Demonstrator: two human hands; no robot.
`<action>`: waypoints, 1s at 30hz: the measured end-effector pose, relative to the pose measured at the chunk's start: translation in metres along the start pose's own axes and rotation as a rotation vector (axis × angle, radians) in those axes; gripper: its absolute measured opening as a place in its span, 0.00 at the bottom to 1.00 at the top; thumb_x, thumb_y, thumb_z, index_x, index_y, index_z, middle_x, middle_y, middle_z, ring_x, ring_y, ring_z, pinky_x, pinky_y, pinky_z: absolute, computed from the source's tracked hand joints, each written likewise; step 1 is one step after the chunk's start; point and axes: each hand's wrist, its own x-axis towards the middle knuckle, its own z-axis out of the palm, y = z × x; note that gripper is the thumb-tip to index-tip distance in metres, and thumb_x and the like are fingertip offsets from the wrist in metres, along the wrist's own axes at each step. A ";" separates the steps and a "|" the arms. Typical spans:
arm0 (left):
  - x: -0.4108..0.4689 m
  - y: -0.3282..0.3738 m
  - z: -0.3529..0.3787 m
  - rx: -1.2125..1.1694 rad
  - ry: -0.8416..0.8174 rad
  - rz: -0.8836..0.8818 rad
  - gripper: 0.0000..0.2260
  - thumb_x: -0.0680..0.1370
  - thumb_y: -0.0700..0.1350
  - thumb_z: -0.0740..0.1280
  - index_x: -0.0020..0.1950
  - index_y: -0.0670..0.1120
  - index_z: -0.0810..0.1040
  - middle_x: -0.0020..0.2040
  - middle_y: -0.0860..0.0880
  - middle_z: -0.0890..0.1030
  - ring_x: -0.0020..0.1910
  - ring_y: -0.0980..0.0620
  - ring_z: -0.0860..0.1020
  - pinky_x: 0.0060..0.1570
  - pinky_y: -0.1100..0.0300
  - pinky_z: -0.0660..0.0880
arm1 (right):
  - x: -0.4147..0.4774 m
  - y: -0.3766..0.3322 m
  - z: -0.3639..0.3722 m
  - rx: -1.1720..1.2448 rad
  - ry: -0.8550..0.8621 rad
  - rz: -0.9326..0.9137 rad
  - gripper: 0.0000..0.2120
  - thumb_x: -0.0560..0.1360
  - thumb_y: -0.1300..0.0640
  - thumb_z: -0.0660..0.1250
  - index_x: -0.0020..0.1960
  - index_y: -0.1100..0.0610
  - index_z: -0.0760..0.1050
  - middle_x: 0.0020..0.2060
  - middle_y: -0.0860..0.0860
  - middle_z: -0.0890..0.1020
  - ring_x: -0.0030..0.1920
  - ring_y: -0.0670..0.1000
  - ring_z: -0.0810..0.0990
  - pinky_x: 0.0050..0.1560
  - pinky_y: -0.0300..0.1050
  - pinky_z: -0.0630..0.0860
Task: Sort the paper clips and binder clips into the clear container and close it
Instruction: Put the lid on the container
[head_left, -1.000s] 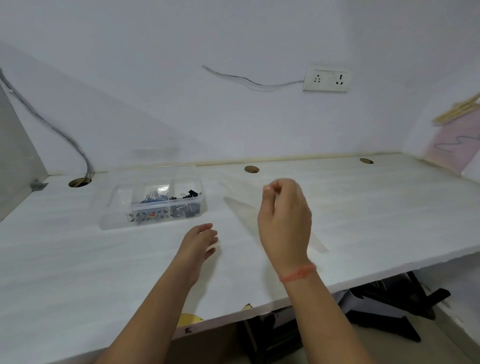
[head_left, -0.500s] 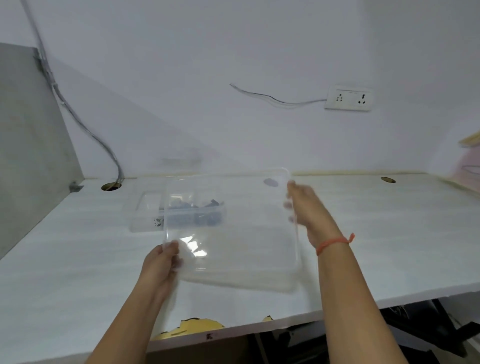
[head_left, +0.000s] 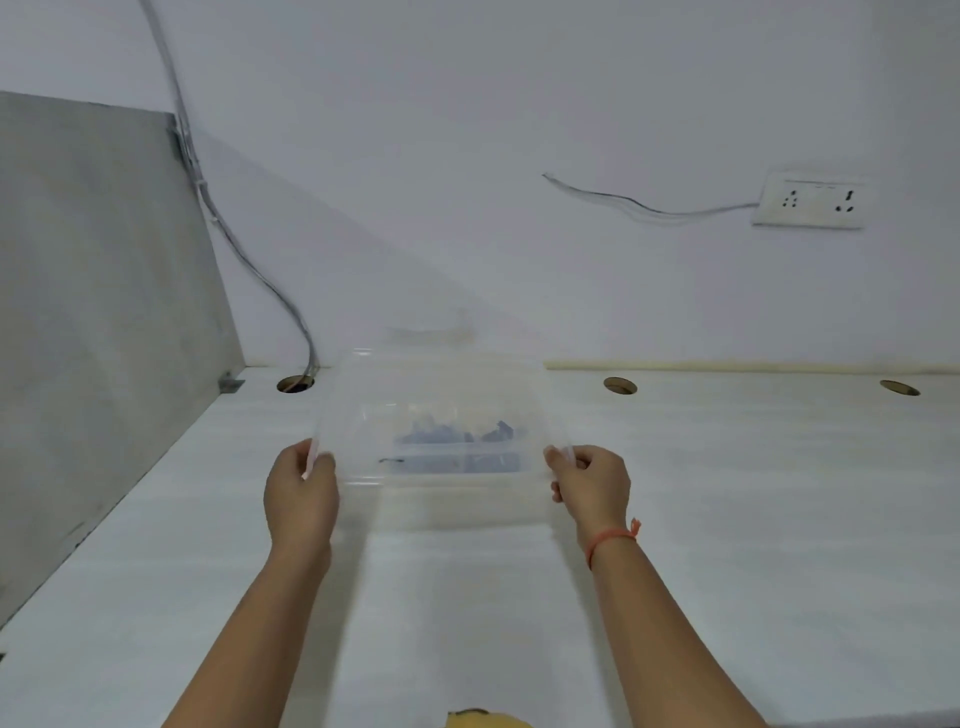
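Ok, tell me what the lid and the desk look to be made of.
Lid: clear plastic, apparently thin and glossy; the clips show through it, and its edges catch light. Desk: probably white laminate or painted board with a faint grain, matte; cable holes are cut in it.

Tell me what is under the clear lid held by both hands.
Through the clear lid, gripped by the left hand and right hand, the container shows with dark clips inside. Blur hides which clips sit where, and whether the lid is seated.
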 end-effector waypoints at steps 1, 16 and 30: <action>0.007 0.002 0.003 0.007 -0.003 0.011 0.12 0.78 0.41 0.59 0.59 0.44 0.76 0.51 0.48 0.77 0.49 0.48 0.74 0.46 0.57 0.69 | 0.007 -0.001 0.008 0.009 0.032 -0.003 0.17 0.72 0.56 0.69 0.31 0.65 0.70 0.24 0.55 0.72 0.23 0.51 0.73 0.31 0.41 0.70; 0.079 -0.013 0.042 0.313 0.022 0.025 0.15 0.75 0.35 0.54 0.29 0.47 0.62 0.29 0.49 0.65 0.28 0.50 0.61 0.28 0.57 0.56 | 0.068 0.013 0.074 -0.056 0.120 0.043 0.14 0.71 0.55 0.71 0.37 0.68 0.79 0.31 0.65 0.79 0.30 0.53 0.70 0.33 0.41 0.66; 0.009 -0.031 0.000 0.308 0.129 0.045 0.04 0.66 0.32 0.56 0.33 0.35 0.70 0.30 0.43 0.65 0.32 0.47 0.60 0.32 0.58 0.56 | -0.005 0.020 0.015 -0.118 0.148 -0.072 0.14 0.69 0.58 0.73 0.42 0.71 0.79 0.41 0.68 0.82 0.44 0.68 0.79 0.48 0.58 0.79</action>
